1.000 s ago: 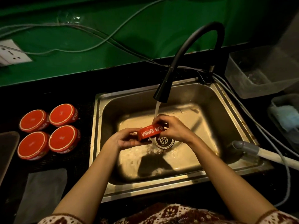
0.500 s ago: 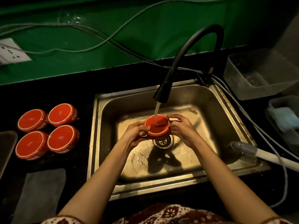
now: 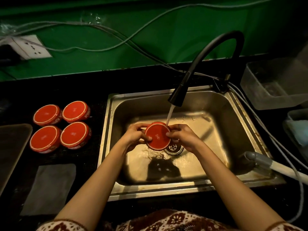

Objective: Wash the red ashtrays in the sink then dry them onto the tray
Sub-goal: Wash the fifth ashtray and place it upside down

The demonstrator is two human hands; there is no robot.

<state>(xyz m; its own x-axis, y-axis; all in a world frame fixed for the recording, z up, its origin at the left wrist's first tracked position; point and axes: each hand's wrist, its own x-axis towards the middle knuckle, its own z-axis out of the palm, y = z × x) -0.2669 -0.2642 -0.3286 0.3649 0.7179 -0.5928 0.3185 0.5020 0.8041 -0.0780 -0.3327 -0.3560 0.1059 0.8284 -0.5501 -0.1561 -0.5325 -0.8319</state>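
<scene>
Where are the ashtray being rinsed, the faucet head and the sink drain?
held ashtray (image 3: 157, 138): head view, centre of its flat red face.
faucet head (image 3: 177, 95): head view, black nozzle body above the stream.
sink drain (image 3: 174, 148): head view, visible part of the strainer.

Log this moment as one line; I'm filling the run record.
step: washing | held: red ashtray by left hand and right hand | under faucet stream | waiting: four ashtrays

Sink (image 3: 233, 104): set centrally in the counter.
Faucet (image 3: 176, 95): behind, arched over the basin.
Held ashtray (image 3: 157, 136): over the drain (image 3: 174, 148), between both hands.
Four ashtrays (image 3: 60, 126): grouped left of the sink.
Tray (image 3: 11, 147): at far left.
Cloth (image 3: 48, 189): laid before the four ashtrays.
</scene>
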